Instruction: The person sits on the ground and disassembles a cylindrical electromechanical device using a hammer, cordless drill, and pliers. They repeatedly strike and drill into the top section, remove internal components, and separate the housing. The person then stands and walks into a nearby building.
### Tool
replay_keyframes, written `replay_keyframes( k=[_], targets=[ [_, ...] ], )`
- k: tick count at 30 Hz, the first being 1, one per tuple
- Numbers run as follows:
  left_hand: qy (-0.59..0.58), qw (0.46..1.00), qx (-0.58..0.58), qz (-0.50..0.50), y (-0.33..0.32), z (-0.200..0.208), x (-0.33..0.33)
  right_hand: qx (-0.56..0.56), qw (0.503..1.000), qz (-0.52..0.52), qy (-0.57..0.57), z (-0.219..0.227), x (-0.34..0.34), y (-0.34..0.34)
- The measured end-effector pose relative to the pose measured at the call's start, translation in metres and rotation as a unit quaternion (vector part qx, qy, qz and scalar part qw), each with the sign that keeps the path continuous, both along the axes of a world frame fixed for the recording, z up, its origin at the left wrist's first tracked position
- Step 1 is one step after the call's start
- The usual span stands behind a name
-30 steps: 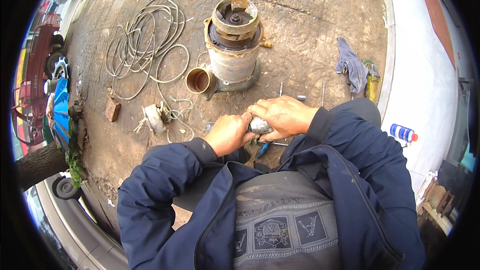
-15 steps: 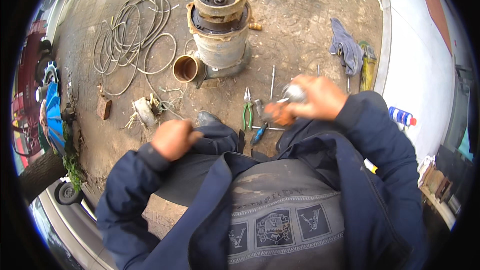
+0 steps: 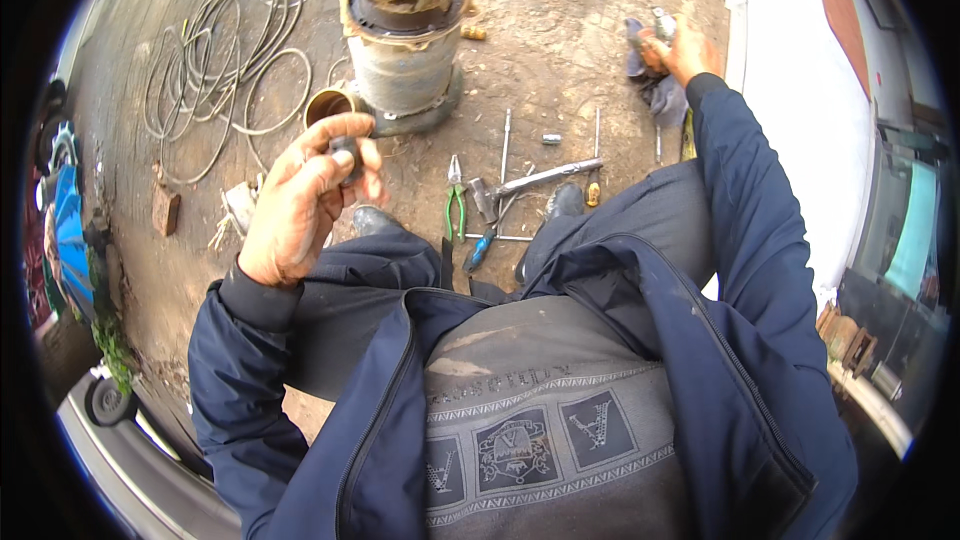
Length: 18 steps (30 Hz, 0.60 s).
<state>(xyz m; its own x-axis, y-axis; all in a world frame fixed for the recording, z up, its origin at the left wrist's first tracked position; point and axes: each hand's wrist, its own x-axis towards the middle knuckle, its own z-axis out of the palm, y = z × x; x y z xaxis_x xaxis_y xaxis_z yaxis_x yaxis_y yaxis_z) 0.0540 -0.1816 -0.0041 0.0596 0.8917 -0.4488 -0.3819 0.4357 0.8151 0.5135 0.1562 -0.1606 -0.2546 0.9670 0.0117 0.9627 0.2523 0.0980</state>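
Note:
Raised at the left, my left hand [image 3: 290, 202] pinches a small dark rounded part [image 3: 347, 154] between thumb and fingers. My right arm is stretched out to the far right. There my right hand [image 3: 692, 52] is closed on a small shiny metal piece [image 3: 662, 24], whose exact kind I cannot make out. Just under that hand lies a crumpled grey rag [image 3: 665, 100]. Beyond my left hand stands a large grey motor-like pump [image 3: 400, 75] with a rusty open top, its round side outlet [image 3: 330, 105] partly behind my fingers.
Between my feet lie green-handled pliers [image 3: 455, 210], a hammer [image 3: 550, 175], a blue-handled screwdriver [image 3: 481, 250] and thin rods. A small metal socket [image 3: 551, 139] is beyond them. Coiled cable [image 3: 225, 50], a brick [image 3: 165, 210] and a pale wired part [image 3: 240, 205] lie left.
My right hand has moved from above the hammer out to the rag with the shiny piece. My left hand has risen and turned, bringing the dark part into view. The view has shifted.

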Motion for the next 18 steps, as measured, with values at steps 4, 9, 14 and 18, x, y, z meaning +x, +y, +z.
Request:
replay_keyframes(
  k=[4, 9, 14, 18],
  targets=[
    [-0.057, 0.997, 0.044, 0.040, 0.005, 0.003, -0.012, 0.029, 0.999, -0.010, 0.030, -0.020, -0.011, 0.020],
    [-0.064, 0.994, 0.070, 0.050, 0.019, 0.005, -0.017, -0.044, 0.995, 0.053, -0.071, -0.054, -0.038, 0.012],
    [-0.122, 0.989, 0.051, 0.074, 0.023, 0.006, -0.017, -0.034, 0.987, 0.121, -0.097, -0.107, -0.083, -0.021],
    [-0.161, 0.978, 0.028, 0.128, 0.020, 0.006, -0.024, -0.068, 0.976, 0.154, -0.138, -0.140, -0.100, -0.048]
  ],
)
